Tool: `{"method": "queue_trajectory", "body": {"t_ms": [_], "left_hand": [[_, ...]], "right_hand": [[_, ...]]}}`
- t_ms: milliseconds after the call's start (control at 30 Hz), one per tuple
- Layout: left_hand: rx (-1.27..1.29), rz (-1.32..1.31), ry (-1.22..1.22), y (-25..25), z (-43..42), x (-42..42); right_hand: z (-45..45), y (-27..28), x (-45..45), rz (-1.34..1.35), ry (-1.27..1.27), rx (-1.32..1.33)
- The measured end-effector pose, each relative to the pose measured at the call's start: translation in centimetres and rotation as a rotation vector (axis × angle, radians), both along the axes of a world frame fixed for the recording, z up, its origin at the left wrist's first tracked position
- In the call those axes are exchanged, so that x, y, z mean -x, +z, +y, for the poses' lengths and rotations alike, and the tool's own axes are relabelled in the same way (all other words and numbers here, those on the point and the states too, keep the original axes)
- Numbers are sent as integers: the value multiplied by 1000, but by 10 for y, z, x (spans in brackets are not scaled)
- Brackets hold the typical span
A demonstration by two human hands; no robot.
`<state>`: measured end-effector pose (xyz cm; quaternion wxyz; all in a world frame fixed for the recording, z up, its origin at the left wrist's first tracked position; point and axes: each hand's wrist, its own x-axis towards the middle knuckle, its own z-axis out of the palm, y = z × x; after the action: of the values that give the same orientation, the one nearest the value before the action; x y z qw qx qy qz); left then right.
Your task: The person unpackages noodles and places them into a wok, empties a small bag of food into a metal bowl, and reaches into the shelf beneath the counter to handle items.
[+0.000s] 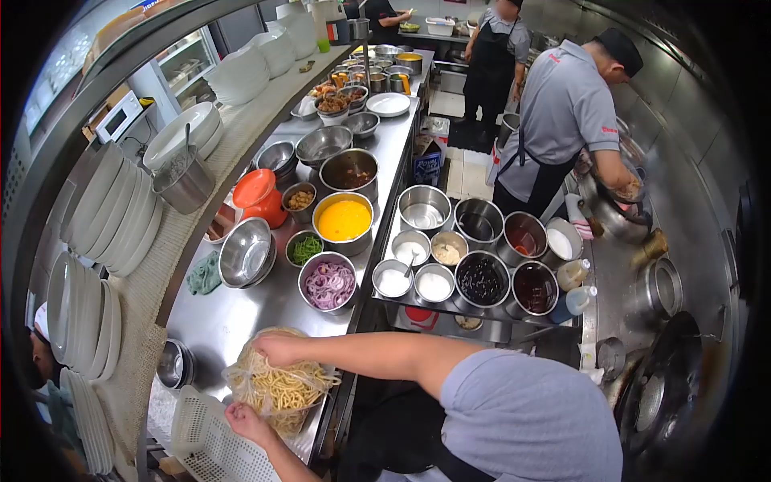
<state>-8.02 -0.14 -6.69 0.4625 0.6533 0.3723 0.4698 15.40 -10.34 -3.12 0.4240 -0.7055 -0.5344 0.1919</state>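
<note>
"Two hands, state?"

"Left hand seems to pinch the near edge of a clear plastic bag. Right hand is at the bag's far side, fingers bent down; fingertips hidden, no telling whether they grip."

"Contents, place?"

"Thick yellow noodles, in the bag on the worktop."

"Handling?"

"Likely soft, limp, fairly heavy as a mass; strands may break if squeezed. Film looks thin, probably slippery. Best hold: gathered rim, other palm underneath."

"Around it?"

"White perforated basket just beside the left hand, nested metal bowls near the bag, pot of sliced purple onion farther up."

"Writing?"

"Blue box in the aisle, looks like 'ROYAL'. Red lettering on a co-worker's sleeve, too small. None readable on the bag."
</note>
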Motion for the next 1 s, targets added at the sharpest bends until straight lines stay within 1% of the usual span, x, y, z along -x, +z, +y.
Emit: {"method": "queue_trajectory", "body": {"t_ms": [33,67,133,167,200,233,267,300,367,400,433,467,500,533,567,600,633,667,700,733,767,800,833,900,933,967,1000], "left_hand": [[-149,53,98,-10,2,4],[-33,29,159,-5,-7,5],[-12,69,171,7,-17,4],[16,114,178,10,-21,1],[15,108,176,7,-23,-2],[-100,148,153,2,-25,-1],[-214,196,131,-4,-27,2],[-215,205,131,2,-36,10],[-422,684,228,24,-49,15],[-426,667,238,20,-43,12],[-352,660,212,9,-35,12],[-281,654,185,-2,-28,13],[-286,637,198,-10,-24,14],[-188,516,160,-16,-23,16],[-89,397,116,-23,-24,16],[-63,572,172,-27,-28,20],[-78,577,174,-12,-37,21],[42,405,83,14,-52,13],[163,230,-9,29,-63,9],[155,221,-6,31,-67,7],[156,224,57,30,-70,7],[158,229,118,28,-73,8],[153,228,114,29,-76,10],[212,55,109,25,-82,9],[90,58,198,13,-80,13],[134,46,215,4,-77,23],[197,24,213,2,-78,26]], "right_hand": [[16,-6,-2,-113,14,87],[30,1,-7,-118,17,85],[53,29,-25,-268,323,435],[58,43,-33,-275,321,434],[61,61,-40,-189,332,560],[64,70,-49,-100,343,685],[64,74,-56,-34,356,704],[64,79,-59,-26,359,702],[73,94,-71,7,477,916],[82,95,-76,86,461,900],[86,106,-78,57,456,898],[89,117,-75,92,498,837],[91,126,-71,132,541,774],[88,131,-66,226,522,636],[86,136,-61,184,522,511],[84,139,-53,196,427,362],[87,140,-43,205,332,207],[92,128,-27,94,143,60],[97,112,-6,-16,-43,-86],[87,106,10,-119,63,-10],[72,98,25,-219,167,70],[66,74,33,-368,275,122],[63,50,32,-514,380,173],[48,23,19,-415,208,114],[39,14,8,-304,84,106],[31,3,0,-183,-38,101],[19,-6,-10,-167,-103,73]]}}
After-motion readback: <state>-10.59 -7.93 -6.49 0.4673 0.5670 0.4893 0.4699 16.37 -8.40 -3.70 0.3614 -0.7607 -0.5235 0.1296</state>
